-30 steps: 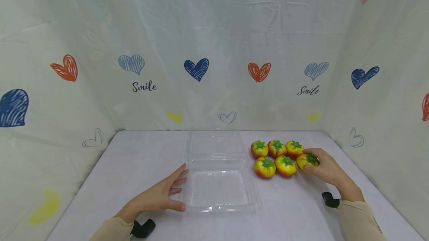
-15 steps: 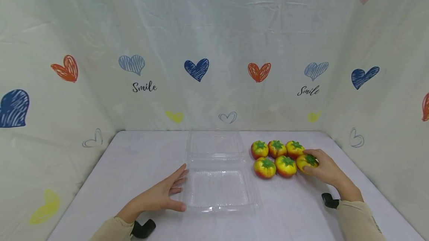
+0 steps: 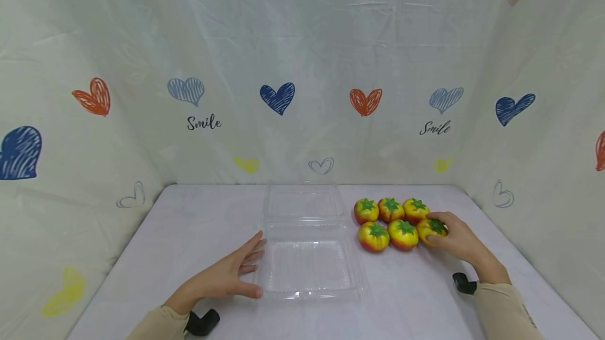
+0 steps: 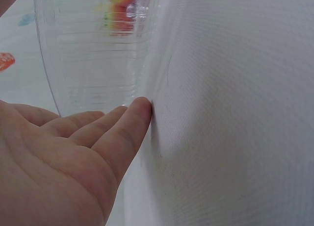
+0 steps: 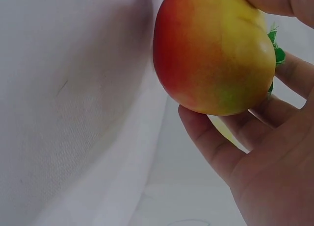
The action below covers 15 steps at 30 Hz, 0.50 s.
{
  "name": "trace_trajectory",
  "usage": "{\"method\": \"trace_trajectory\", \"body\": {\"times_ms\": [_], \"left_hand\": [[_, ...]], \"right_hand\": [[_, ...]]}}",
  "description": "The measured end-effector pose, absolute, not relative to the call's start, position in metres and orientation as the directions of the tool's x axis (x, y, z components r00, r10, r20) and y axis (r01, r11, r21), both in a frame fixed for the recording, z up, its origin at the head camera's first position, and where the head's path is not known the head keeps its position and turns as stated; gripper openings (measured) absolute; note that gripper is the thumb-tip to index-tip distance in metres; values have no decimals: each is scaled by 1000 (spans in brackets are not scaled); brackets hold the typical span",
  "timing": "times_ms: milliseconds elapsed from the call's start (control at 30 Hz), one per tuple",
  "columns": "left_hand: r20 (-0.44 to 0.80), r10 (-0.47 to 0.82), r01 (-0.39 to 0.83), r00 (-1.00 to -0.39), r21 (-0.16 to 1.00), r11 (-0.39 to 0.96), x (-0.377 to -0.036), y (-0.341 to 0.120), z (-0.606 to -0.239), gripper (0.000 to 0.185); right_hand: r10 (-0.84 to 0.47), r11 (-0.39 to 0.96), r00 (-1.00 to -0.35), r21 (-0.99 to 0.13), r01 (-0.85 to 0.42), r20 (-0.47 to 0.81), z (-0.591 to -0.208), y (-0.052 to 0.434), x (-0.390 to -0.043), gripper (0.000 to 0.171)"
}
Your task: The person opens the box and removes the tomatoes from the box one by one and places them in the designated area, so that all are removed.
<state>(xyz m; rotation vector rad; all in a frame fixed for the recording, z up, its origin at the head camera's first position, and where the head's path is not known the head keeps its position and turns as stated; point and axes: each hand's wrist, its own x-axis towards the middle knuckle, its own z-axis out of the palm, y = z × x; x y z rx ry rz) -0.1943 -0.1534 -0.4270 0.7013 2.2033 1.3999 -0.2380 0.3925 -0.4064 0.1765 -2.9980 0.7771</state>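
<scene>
Shifted slightly toward desk's right edge: right hand (image 3: 457,239), fingers curled, grasping tomato (image 3: 432,228); left hand (image 3: 226,276) flat, relaxed against clear container (image 3: 309,266).

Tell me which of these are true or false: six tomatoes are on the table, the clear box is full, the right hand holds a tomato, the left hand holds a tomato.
1. Six tomatoes are on the table. True.
2. The clear box is full. False: nothing lies in it.
3. The right hand grips a tomato. True.
4. The left hand holds a tomato. False: it rests flat beside the box, fingertips at its edge.
</scene>
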Motion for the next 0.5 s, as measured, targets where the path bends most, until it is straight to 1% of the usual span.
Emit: {"method": "trace_trajectory", "body": {"times_ms": [500], "left_hand": [[-88,629,183,-773,918,353,-195,-154,-427,115]], "right_hand": [[-112,871,-991,-472,-136,78,-412,393,-240,55]]}}
